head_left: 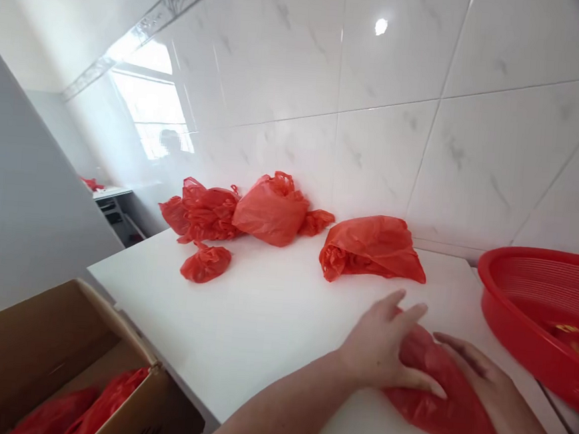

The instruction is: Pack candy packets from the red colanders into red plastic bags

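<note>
A red plastic bag point(448, 403) lies slanted at the front right of the white table, between my two hands. My left hand point(384, 351) reaches over its left side. The thumb of that hand rests across the bag, and its fingers are spread apart. Along the bag's right edge, my right hand point(500, 401) grips the plastic, with its fingers stretched toward the top of the bag. Its thumb is hidden. Whatever the bag contains cannot be seen. Just behind my hands, a folded red bag point(374, 247) lies against the wall.
Crumpled red bags point(273, 209) are heaped along the tiled wall, with a small knotted red bag point(205, 264) before them. On the right stands a red plastic basket point(517, 315) holding some yellowish items. A cardboard box point(176, 388) with red bags inside sits below the white table's point(255, 328) left edge.
</note>
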`<state>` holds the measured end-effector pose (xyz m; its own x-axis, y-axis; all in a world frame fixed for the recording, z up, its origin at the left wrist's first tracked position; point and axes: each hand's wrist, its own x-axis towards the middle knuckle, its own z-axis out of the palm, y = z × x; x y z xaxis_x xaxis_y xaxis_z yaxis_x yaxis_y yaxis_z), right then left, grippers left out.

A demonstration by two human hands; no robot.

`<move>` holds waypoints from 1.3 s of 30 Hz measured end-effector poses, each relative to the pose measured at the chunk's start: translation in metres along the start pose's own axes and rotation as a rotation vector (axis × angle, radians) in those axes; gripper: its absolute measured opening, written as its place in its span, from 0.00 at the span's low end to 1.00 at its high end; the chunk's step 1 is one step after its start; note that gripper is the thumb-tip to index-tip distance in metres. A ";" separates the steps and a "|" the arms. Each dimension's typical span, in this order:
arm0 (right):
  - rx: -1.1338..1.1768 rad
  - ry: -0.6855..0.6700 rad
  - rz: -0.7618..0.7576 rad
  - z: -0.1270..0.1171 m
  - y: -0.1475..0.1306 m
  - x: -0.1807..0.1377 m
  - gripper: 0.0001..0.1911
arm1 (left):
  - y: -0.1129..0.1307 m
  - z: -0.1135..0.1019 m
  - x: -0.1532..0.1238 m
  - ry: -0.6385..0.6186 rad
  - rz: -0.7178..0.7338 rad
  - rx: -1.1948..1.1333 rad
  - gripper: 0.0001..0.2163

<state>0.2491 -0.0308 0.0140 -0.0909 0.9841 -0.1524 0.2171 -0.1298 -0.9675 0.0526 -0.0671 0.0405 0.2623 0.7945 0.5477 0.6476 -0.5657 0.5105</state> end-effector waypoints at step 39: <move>-0.385 0.023 -0.174 0.032 -0.004 -0.007 0.13 | -0.128 -0.036 0.014 0.036 -0.366 0.379 0.16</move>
<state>0.2177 -0.0408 0.0122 -0.1371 0.9904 0.0155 0.5479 0.0889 -0.8318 -0.0526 0.0084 0.0063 -0.0500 0.9131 0.4047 0.9073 -0.1279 0.4006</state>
